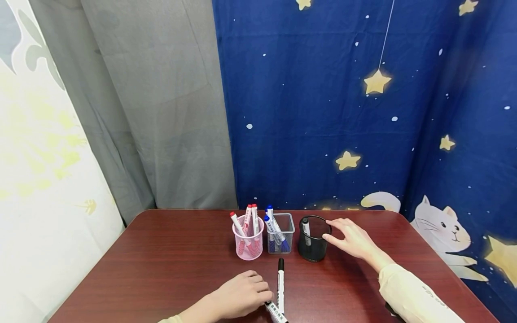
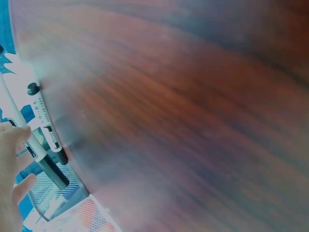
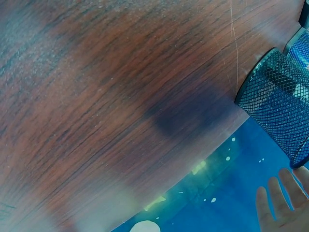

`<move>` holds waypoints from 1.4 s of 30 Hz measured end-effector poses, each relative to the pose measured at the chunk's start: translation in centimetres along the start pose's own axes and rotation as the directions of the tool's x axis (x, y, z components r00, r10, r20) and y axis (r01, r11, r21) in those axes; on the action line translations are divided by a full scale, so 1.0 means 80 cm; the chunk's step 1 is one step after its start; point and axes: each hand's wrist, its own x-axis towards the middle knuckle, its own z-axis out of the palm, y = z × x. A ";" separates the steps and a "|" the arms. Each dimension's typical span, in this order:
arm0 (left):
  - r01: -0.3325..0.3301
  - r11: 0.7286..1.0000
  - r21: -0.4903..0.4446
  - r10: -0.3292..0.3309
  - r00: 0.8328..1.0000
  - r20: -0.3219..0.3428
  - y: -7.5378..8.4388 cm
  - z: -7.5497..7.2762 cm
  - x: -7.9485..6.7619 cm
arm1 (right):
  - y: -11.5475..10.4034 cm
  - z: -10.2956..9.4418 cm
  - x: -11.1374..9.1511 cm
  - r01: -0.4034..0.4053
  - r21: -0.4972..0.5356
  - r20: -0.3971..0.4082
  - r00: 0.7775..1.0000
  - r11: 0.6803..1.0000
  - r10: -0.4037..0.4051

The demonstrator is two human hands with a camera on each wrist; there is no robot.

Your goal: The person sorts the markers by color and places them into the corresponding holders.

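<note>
My left hand (image 1: 242,295) is low over the front of the table and pinches a whiteboard marker (image 1: 276,313) at its fingertips. In the left wrist view, that marker's dark end (image 2: 54,173) sticks out past the fingers. Beside it, a second black-capped marker (image 1: 281,285) lies on the table, pointing away from me. My right hand (image 1: 355,240) touches the right rim of a black mesh pen cup (image 1: 313,251) with extended fingers and thumb. One black-capped marker (image 1: 307,231) stands inside this cup.
Left of the black cup stand a grey square mesh holder (image 1: 287,242) with blue-capped markers and a pink mesh cup (image 1: 249,253) with red-capped markers. All stand on a dark red wooden table (image 1: 181,251). Behind it hang grey (image 1: 169,112) and blue starry curtains (image 1: 299,112).
</note>
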 end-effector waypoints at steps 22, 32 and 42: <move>0.108 0.905 -0.412 -0.159 0.983 -0.091 -0.001 -0.032 0.038 | 0.000 0.001 -0.001 0.001 0.012 -0.006 1.000 1.000 -0.001; 0.187 0.837 -0.515 -0.254 0.965 -0.063 -0.005 -0.041 0.057 | 0.001 0.003 -0.001 -0.004 0.008 -0.004 1.000 1.000 0.004; 0.214 0.718 -0.663 -0.324 0.945 -0.045 -0.009 -0.039 0.071 | 0.001 0.003 0.000 0.001 0.009 -0.014 1.000 1.000 0.000</move>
